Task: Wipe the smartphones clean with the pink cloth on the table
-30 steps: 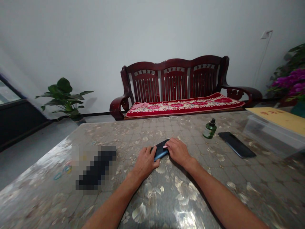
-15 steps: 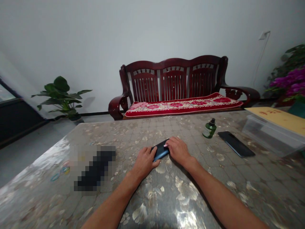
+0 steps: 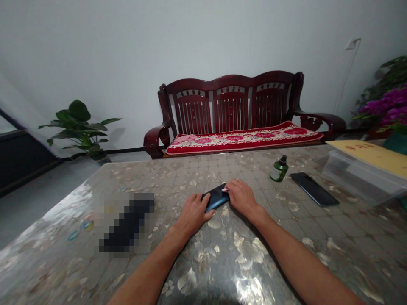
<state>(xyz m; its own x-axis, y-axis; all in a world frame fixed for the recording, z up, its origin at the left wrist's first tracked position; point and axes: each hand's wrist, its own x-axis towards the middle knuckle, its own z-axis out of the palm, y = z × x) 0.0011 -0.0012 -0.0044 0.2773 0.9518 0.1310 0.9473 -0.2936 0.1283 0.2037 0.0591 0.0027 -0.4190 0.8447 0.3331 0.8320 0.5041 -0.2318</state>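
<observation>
Head camera view, looking down over two bare forearms stretched across a table (image 3: 286,262) with a glossy, flower-patterned cover. Both hands meet on a dark blue phone (image 3: 216,197) lying flat near the middle of the table. The left hand (image 3: 192,212) is loosely curled, fingers bent over the phone's near left end, thumb along its edge. The right hand (image 3: 241,195) rests palm down, fingers partly closed over the far right end, where a small pale piece, possibly a film tab or cloth, shows under the fingertips; it is too small to tell. Neither hand lifts the phone.

To the right stand a small green bottle (image 3: 279,169) and, just beside it, a second dark phone (image 3: 314,189) lying flat, then a clear plastic box (image 3: 359,178). A blurred dark patch and coloured bands lie to the left. Behind the table stands a red wooden bench (image 3: 235,110).
</observation>
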